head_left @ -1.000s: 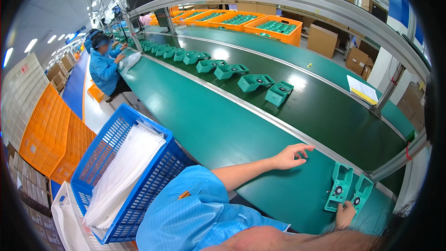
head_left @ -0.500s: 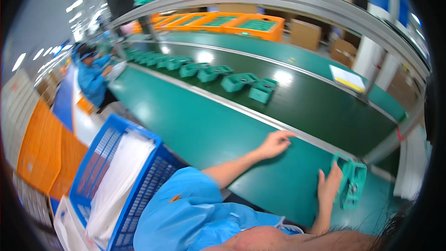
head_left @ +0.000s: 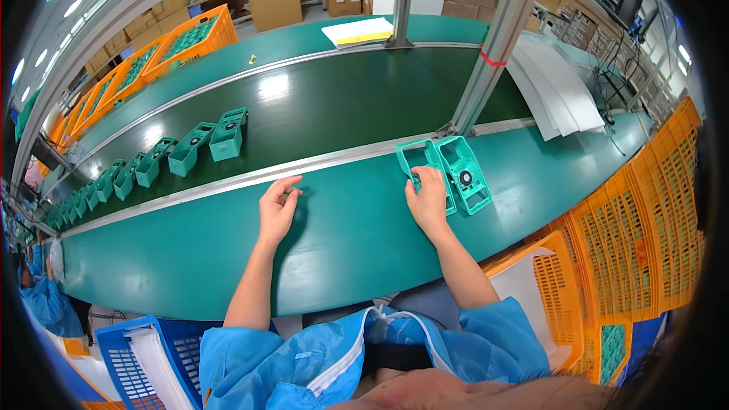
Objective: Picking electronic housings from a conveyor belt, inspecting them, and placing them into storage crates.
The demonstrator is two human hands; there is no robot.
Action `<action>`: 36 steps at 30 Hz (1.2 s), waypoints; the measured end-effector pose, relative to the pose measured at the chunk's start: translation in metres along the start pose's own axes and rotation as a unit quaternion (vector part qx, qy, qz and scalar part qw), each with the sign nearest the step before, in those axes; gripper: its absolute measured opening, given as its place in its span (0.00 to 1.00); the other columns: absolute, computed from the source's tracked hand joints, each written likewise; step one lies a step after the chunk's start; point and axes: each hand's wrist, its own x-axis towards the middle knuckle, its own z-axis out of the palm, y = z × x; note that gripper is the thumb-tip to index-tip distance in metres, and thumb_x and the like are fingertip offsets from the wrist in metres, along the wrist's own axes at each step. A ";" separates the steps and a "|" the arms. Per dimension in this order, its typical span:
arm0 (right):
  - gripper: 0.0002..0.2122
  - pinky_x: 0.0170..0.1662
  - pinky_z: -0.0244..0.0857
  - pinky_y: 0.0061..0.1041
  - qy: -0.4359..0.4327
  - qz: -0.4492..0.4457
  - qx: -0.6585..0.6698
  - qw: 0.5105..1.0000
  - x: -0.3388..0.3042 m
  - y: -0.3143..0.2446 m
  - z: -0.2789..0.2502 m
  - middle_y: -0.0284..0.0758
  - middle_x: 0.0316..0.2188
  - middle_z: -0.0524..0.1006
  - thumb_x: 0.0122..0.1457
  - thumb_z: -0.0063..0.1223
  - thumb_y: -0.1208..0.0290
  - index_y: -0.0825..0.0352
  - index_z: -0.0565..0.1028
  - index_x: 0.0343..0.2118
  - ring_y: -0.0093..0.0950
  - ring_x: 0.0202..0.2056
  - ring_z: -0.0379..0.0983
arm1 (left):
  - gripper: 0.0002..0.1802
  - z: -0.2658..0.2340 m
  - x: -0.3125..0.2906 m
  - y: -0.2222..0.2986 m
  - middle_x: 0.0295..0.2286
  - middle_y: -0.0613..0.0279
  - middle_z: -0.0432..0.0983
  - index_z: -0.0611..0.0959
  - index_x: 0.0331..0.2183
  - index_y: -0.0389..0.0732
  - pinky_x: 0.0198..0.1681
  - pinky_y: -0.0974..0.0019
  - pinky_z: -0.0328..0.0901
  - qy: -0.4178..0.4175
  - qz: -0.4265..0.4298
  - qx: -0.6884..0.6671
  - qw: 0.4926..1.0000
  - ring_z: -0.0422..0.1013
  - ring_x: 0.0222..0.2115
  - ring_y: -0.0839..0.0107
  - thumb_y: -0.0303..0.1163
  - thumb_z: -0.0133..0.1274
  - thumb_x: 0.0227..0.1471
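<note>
Two green plastic housings stand side by side on the near green tabletop (head_left: 342,247), right of centre. The right-hand housing (head_left: 465,177) has a round black part inside it. My right hand (head_left: 429,201) is at the left-hand housing (head_left: 416,153), its fingers bent over the inner edge and partly hiding it. My left hand (head_left: 279,209) hovers over the tabletop near the metal rail (head_left: 319,161), holding nothing, with thumb and fingers loosely curved and apart.
A row of similar green housings (head_left: 228,135) sits on the dark belt (head_left: 326,99), stretching left. Orange crates (head_left: 190,45) stand beyond. A metal post (head_left: 501,45) rises behind the housings. A blue basket (head_left: 144,364) is lower left; orange baskets (head_left: 558,288) are lower right.
The view has swung to the right. My right hand's fingers have bent over the left-hand housing. My left hand's fingers, stretched out before, are now more curled.
</note>
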 end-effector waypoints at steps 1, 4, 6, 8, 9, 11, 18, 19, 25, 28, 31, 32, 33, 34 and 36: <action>0.12 0.41 0.63 0.34 0.013 -0.011 0.003 1.000 0.000 0.000 0.001 0.40 0.33 0.74 0.47 0.55 0.80 0.70 0.73 0.37 0.40 0.37 0.68 | 0.17 -0.001 -0.001 0.001 0.40 0.61 0.72 0.80 0.44 0.36 0.32 0.78 0.65 -0.002 -0.001 0.000 1.000 0.72 0.34 0.78 0.16 0.45 0.52; 0.11 0.44 0.61 0.34 0.004 0.013 0.016 1.000 -0.002 0.001 0.002 0.38 0.33 0.75 0.48 0.57 0.78 0.68 0.75 0.36 0.38 0.39 0.68 | 0.18 -0.002 -0.003 0.002 0.39 0.61 0.73 0.80 0.44 0.36 0.31 0.78 0.65 0.001 -0.001 0.015 1.000 0.72 0.34 0.78 0.15 0.45 0.51; 0.10 0.43 0.61 0.34 0.006 0.017 0.030 0.999 -0.004 0.001 0.002 0.37 0.33 0.75 0.48 0.57 0.78 0.68 0.75 0.35 0.37 0.39 0.69 | 0.18 -0.003 -0.003 0.000 0.37 0.62 0.73 0.80 0.44 0.36 0.31 0.78 0.65 0.003 0.003 0.012 1.000 0.72 0.34 0.78 0.16 0.45 0.51; 0.10 0.43 0.60 0.34 0.008 0.023 0.044 0.999 -0.005 0.002 0.001 0.37 0.33 0.75 0.47 0.57 0.78 0.67 0.76 0.35 0.37 0.38 0.69 | 0.18 -0.005 -0.003 -0.001 0.37 0.62 0.73 0.80 0.43 0.36 0.31 0.78 0.65 0.000 -0.001 0.018 1.000 0.72 0.34 0.78 0.16 0.45 0.51; 0.10 0.43 0.60 0.34 0.014 0.020 0.056 0.998 -0.005 0.002 0.002 0.37 0.32 0.75 0.47 0.57 0.78 0.67 0.76 0.34 0.37 0.38 0.69 | 0.17 -0.006 -0.003 -0.002 0.36 0.62 0.73 0.80 0.43 0.36 0.31 0.78 0.65 -0.002 -0.003 0.024 1.000 0.72 0.34 0.78 0.16 0.45 0.51; 0.09 0.43 0.60 0.34 0.018 0.015 0.072 0.997 -0.004 0.000 0.004 0.37 0.32 0.75 0.47 0.57 0.78 0.68 0.76 0.34 0.37 0.37 0.69 | 0.17 -0.007 -0.003 0.000 0.36 0.61 0.73 0.80 0.42 0.37 0.31 0.78 0.65 0.004 -0.009 0.030 1.000 0.72 0.34 0.78 0.16 0.45 0.51; 0.11 0.44 0.61 0.36 0.016 0.010 0.033 0.999 -0.003 0.004 0.002 0.37 0.33 0.76 0.47 0.56 0.77 0.67 0.76 0.36 0.38 0.39 0.69 | 0.19 -0.028 0.039 0.006 0.36 0.54 0.76 0.79 0.44 0.37 0.34 0.67 0.69 0.048 0.097 0.243 0.964 0.74 0.30 0.68 0.21 0.50 0.46; 0.12 0.45 0.60 0.36 0.010 0.017 0.017 1.000 -0.003 0.006 0.000 0.37 0.34 0.76 0.47 0.56 0.78 0.67 0.76 0.37 0.37 0.40 0.69 | 0.21 -0.040 0.056 0.006 0.34 0.53 0.77 0.78 0.46 0.38 0.34 0.65 0.69 0.072 0.058 0.285 0.954 0.74 0.29 0.66 0.23 0.51 0.46; 0.18 0.48 0.59 0.38 -0.010 0.061 -0.029 0.998 0.000 0.003 -0.004 0.36 0.38 0.75 0.50 0.55 0.78 0.67 0.71 0.46 0.37 0.44 0.67 | 0.24 -0.111 0.114 -0.011 0.33 0.46 0.78 0.76 0.46 0.38 0.39 0.52 0.68 0.128 -0.130 0.484 0.856 0.74 0.34 0.47 0.40 0.56 0.48; 0.19 0.49 0.59 0.38 0.019 0.027 -0.050 0.998 0.003 -0.005 -0.009 0.38 0.42 0.73 0.50 0.57 0.76 0.68 0.71 0.47 0.38 0.44 0.66 | 0.23 -0.113 0.117 -0.021 0.33 0.44 0.78 0.78 0.40 0.37 0.40 0.51 0.68 0.112 -0.107 0.492 0.857 0.74 0.36 0.46 0.43 0.58 0.47; 0.20 0.46 0.61 0.35 0.069 -0.046 -0.067 0.994 0.009 -0.027 -0.026 0.40 0.43 0.71 0.50 0.60 0.75 0.68 0.70 0.47 0.36 0.43 0.67 | 0.21 -0.084 0.098 -0.003 0.28 0.42 0.77 0.80 0.36 0.35 0.37 0.51 0.67 0.112 -0.015 0.449 0.886 0.73 0.34 0.46 0.43 0.60 0.45; 0.21 0.43 0.63 0.33 0.077 -0.086 -0.067 0.991 0.011 -0.033 -0.031 0.41 0.44 0.70 0.50 0.61 0.74 0.69 0.70 0.48 0.34 0.41 0.68 | 0.20 -0.070 0.088 0.014 0.26 0.43 0.76 0.79 0.34 0.35 0.35 0.51 0.67 0.080 -0.010 0.426 0.901 0.73 0.32 0.47 0.40 0.60 0.44; 0.21 0.43 0.63 0.33 0.078 -0.082 -0.071 0.991 0.012 -0.038 -0.032 0.41 0.44 0.70 0.50 0.61 0.74 0.69 0.70 0.48 0.34 0.41 0.68 | 0.18 -0.058 0.075 0.033 0.24 0.44 0.75 0.78 0.33 0.35 0.33 0.51 0.66 0.049 -0.006 0.403 0.914 0.73 0.30 0.47 0.38 0.61 0.43; 0.22 0.38 0.64 0.29 0.006 -0.032 0.030 0.999 0.013 -0.042 -0.032 0.40 0.43 0.71 0.50 0.61 0.74 0.69 0.69 0.49 0.31 0.37 0.69 | 0.17 -0.048 0.062 0.048 0.24 0.46 0.74 0.77 0.32 0.35 0.32 0.52 0.66 0.011 0.028 0.405 0.914 0.72 0.28 0.48 0.36 0.61 0.43; 0.22 0.26 0.62 0.20 -0.051 -0.015 0.186 0.981 0.014 -0.033 -0.020 0.37 0.42 0.71 0.55 0.58 0.69 0.70 0.67 0.51 0.22 0.26 0.68 | 0.16 -0.033 0.036 0.070 0.25 0.48 0.73 0.75 0.31 0.36 0.31 0.52 0.65 -0.033 0.062 0.400 0.914 0.71 0.27 0.49 0.34 0.62 0.43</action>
